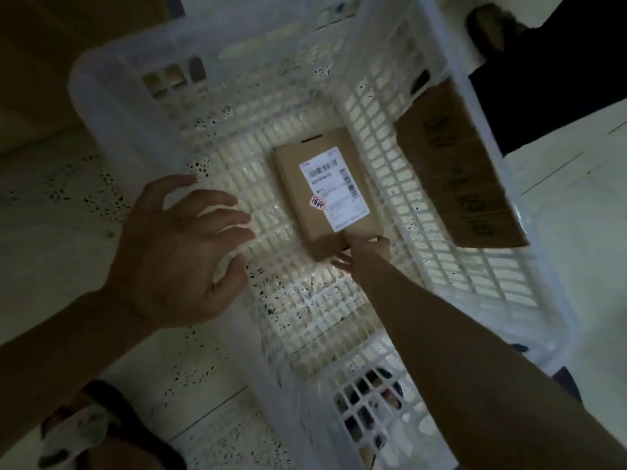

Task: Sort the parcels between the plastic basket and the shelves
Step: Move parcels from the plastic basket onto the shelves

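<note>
A white plastic basket (142, 106) with lattice walls fills the view from above. On its floor lies a flat brown cardboard parcel (295, 184) bearing a white shipping label and a small red sticker. My right hand (364, 254) reaches down into the basket and its fingers grip the parcel's near edge. Over the basket's left wall hovers my left hand (179, 252), fingers spread, holding nothing. The shelves are out of view.
A larger brown cardboard box (458, 171) leans outside against the basket's right wall. The floor (61, 198) is pale speckled tile. A foot in a sandal (88, 432) shows at the bottom left; another person's dark trousers and shoe (529, 49) stand at the top right.
</note>
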Tool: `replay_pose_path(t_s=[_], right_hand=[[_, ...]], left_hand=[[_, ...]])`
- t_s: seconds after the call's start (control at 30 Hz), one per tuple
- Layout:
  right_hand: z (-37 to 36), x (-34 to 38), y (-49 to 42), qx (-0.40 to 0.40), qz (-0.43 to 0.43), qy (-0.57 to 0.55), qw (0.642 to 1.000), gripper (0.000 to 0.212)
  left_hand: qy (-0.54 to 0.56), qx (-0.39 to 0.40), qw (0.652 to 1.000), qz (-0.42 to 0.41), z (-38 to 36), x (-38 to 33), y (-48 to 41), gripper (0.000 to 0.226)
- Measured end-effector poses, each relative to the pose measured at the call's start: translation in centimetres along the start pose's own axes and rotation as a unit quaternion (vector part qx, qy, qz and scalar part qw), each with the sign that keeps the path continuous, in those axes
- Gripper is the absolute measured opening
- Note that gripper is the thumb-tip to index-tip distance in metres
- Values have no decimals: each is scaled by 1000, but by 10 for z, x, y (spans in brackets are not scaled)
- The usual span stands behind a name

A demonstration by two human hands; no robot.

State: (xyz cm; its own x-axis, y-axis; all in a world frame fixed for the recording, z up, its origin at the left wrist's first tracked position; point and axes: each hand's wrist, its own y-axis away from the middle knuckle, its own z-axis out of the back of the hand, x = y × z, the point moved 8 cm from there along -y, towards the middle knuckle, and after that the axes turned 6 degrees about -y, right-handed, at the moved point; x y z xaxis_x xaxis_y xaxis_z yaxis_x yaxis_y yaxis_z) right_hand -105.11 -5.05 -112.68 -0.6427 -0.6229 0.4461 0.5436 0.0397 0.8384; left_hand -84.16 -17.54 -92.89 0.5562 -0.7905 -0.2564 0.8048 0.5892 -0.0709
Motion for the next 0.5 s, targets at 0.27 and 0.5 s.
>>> replay_pose_path(t_s=[0.27, 0.5], right_hand=[[-14, 13, -17, 26, -16, -22, 999, 52], [-29, 25, -12, 89, -9, -23, 996, 29]], left_hand=[[28, 17, 999, -2, -4, 3, -5, 36], [31, 18, 999, 10, -5, 9, -5, 33]])
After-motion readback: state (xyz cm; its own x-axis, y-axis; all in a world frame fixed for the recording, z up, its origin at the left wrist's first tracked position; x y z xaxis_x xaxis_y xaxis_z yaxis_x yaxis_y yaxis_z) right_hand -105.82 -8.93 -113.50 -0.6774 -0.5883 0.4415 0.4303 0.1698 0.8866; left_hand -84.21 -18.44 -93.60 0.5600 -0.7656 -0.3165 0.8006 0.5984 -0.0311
